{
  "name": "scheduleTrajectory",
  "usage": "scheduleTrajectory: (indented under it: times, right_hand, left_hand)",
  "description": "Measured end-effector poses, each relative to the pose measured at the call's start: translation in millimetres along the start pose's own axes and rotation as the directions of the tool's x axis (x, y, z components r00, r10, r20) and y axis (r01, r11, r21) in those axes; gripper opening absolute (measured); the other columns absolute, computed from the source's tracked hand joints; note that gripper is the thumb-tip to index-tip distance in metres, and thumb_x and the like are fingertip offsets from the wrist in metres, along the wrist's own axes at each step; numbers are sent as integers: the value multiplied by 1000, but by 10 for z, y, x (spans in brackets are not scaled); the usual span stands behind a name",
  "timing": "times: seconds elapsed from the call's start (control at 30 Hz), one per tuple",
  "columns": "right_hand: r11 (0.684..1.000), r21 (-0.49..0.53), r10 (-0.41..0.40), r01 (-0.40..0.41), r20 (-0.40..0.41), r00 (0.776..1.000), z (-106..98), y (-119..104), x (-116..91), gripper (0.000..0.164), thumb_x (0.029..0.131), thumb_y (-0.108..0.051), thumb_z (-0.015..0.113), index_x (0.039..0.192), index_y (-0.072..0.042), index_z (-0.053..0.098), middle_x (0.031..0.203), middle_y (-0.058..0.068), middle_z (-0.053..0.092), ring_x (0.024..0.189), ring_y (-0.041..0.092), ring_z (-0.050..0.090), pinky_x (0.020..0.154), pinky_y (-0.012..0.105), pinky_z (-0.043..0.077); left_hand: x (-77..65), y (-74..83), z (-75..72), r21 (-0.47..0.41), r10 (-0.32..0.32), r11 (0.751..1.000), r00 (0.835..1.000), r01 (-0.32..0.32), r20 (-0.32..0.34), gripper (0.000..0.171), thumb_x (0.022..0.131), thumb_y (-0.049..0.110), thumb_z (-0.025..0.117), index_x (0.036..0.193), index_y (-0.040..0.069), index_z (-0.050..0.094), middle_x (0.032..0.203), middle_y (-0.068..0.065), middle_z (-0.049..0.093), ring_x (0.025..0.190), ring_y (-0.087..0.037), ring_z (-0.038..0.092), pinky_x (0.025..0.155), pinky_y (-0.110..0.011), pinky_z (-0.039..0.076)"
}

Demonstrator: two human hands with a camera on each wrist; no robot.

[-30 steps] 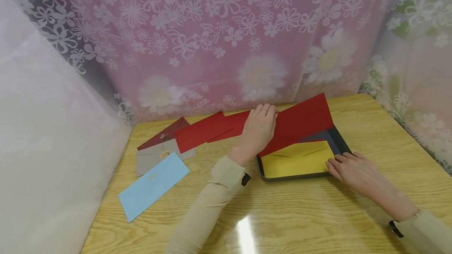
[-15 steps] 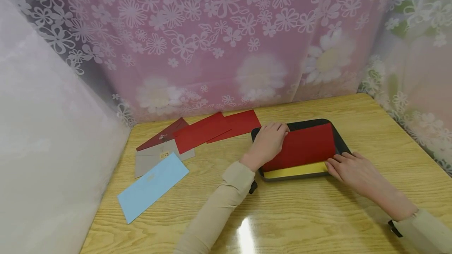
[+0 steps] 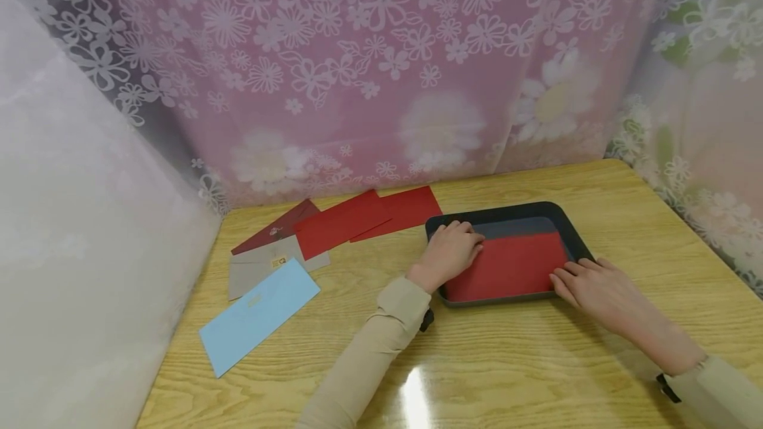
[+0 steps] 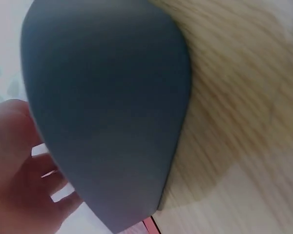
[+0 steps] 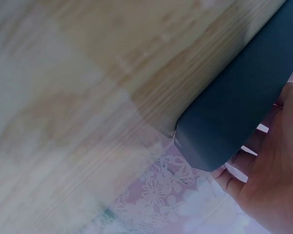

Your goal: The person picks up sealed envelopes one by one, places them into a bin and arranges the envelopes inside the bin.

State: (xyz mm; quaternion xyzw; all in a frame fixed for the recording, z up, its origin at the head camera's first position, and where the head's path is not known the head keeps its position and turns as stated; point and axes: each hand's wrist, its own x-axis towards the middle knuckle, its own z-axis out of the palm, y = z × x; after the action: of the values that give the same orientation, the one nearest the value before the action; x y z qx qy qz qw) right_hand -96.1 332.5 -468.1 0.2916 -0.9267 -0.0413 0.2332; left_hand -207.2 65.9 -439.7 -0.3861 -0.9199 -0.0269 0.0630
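Your right hand (image 3: 599, 290) grips the tray (image 3: 571, 234); your left hand (image 3: 447, 253), pinch unclear, seemingly settles a red envelope (image 3: 518, 267) inside and should next withdraw.

I cannot read any word, number or brand from here. Near the far left corner of the surface (image 3: 507, 363), the dark red envelope (image 3: 293, 218) carries a small pale emblem (image 3: 275, 231); the grey envelope (image 3: 250, 269) has a gold label (image 3: 279, 261); the blue envelope (image 3: 260, 320), near the left edge, a faint mark (image 3: 255, 300). All are too small for me.
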Motion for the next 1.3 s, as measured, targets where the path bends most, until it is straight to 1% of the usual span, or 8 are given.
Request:
scheduleTrajectory:
  times: [0.1,0.3,0.43,0.6,0.87,0.97,1.1,1.3]
  right_hand:
    - [1000,7,4,-4,-29,1000,11,1,-2,73,112,-47,17,94,-6,75,84,6,68,73,29,61,65,48,52]
    - [1000,1,-9,9,-50,999,28,10,-8,76,112,-47,14,92,-6,75,82,6,67,71,28,60,62,47,51]
    - [1000,-6,-11,11,-23,1000,26,21,-18,80,111,-50,9,94,-7,75,84,7,69,73,30,62,65,48,52]
    - [1000,0,0,0,-7,1000,15,22,-23,77,111,-50,15,95,-6,76,86,8,70,75,30,63,67,49,53]
    - [1000,-11,-11,11,31,999,-7,12,-10,79,110,-49,10,97,-7,75,88,7,69,76,30,63,68,48,53]
    - [1000,-3,-5,5,11,1000,3,11,-8,67,112,-47,25,95,-7,76,85,6,68,75,28,62,66,47,53]
    - [1000,4,-1,1,-12,1000,12,5,-5,55,110,-42,37,95,-6,76,85,6,69,74,28,63,66,47,53]
    - [1000,0,-6,6,-19,1000,9,2,-3,64,112,-45,27,94,-7,75,84,5,68,74,28,62,65,47,52]
  left_hand:
    - [-31,-27,-4,-11,-10,1000,1000,10,-1,30,107,35,52,131,29,69,123,7,64,111,-10,59,91,-26,48]
    - [-87,-88,-101,-36,-18,999,984,12,-178,23,106,29,56,122,28,72,115,9,67,107,-10,62,86,-25,48]
    - [-144,-120,-214,-34,-21,999,957,11,-290,20,105,28,58,118,28,73,110,11,69,101,-8,65,75,-23,45]
    - [-232,-198,-301,-21,-23,1000,917,16,-399,18,104,27,60,116,25,73,110,10,72,95,-6,67,76,-21,47]
    - [-455,-486,-328,-73,-102,994,850,76,-517,12,100,22,66,109,22,74,97,7,73,84,-10,68,71,-26,51]
    - [-585,-623,-359,-95,-142,990,833,107,-535,11,100,21,67,108,19,74,95,4,74,80,-13,67,69,-28,51]
    - [-783,-823,-396,-132,-217,976,823,173,-525,14,102,22,64,110,17,74,96,2,74,76,-15,66,67,-30,52]
    - [-1089,-1167,-379,-227,-338,940,801,256,-495,15,103,21,62,110,16,74,97,-1,74,76,-18,67,70,-36,54]
